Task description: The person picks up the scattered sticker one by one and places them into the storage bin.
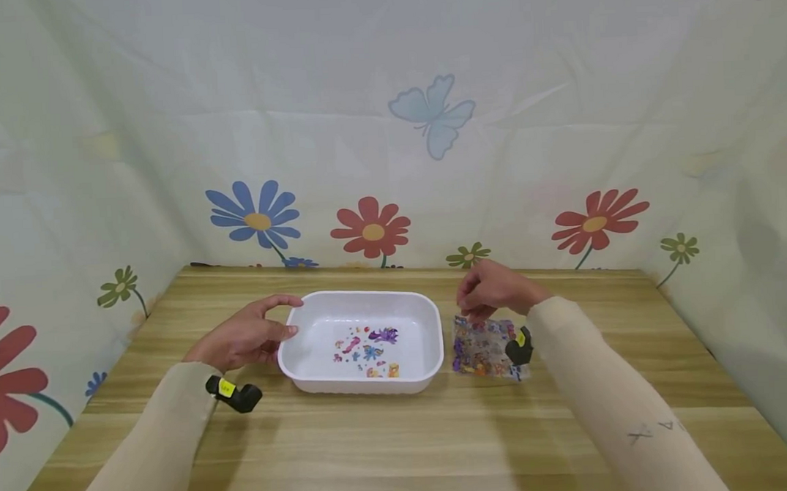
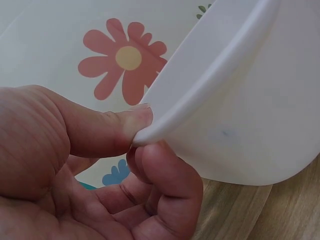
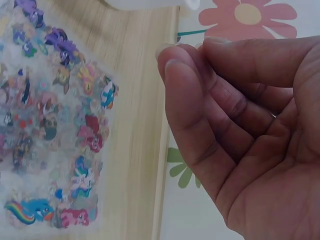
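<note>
My left hand (image 1: 247, 335) pinches the left rim of a white plastic tray (image 1: 366, 384); in the left wrist view, the thumb (image 2: 132, 120) lies on top of the rim and curled fingers sit beneath. Small colourful pony pictures (image 1: 373, 352) are scattered over the tray's floor. To the right of the tray lies a see-through sheet or packet of pony stickers (image 1: 480, 359). My right hand (image 1: 491, 291) is raised over its far edge. In the right wrist view, its fingers are curled with the thumb close to the fingertips, and nothing shows between them.
The wood-grain table (image 1: 376, 451) carries the tray and the sticker packet. A pale cloth backdrop (image 1: 337, 153) with printed flowers and a butterfly stands along the table's back and both sides. A black wrist-camera mount (image 1: 519, 346) overlaps the packet in the head view.
</note>
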Motion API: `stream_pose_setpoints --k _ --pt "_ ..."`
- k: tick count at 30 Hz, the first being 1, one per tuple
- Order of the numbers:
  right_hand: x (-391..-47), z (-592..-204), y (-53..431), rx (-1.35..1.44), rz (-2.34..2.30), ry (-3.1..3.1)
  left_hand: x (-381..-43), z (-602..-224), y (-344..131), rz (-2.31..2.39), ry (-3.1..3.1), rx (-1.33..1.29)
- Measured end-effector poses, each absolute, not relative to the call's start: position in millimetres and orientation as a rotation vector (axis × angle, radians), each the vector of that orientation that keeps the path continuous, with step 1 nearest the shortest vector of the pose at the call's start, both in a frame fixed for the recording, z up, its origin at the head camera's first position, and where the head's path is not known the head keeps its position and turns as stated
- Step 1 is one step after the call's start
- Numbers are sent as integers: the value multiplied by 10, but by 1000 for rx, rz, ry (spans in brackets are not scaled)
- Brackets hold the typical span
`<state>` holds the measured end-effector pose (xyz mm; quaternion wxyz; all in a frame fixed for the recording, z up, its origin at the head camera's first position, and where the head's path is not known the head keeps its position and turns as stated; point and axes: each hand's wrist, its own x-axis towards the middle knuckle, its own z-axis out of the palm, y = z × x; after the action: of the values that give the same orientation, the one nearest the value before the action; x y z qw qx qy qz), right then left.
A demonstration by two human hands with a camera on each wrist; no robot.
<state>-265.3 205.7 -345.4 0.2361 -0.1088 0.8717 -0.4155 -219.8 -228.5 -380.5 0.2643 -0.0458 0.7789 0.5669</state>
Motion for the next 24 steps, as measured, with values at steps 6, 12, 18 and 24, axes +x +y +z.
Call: stream_pose_setpoints --k 6,12,18,24 --pt "-2644 -3468 2157 -276 -1149 2383 -2200 -3797 -2277 1520 2110 -136" --pt "-2637 -3482 2264 -272 -1142 2395 -2213 -3799 -2279 1515 2116 -151" --pt "-2644 -3520 2396 -239 -1158 2387 -2209 -3787 -2283 1510 2112 -157" --pt "-2628 -3529 2515 -219 -1176 2401 -2210 -3793 -2280 1523 2098 -175"
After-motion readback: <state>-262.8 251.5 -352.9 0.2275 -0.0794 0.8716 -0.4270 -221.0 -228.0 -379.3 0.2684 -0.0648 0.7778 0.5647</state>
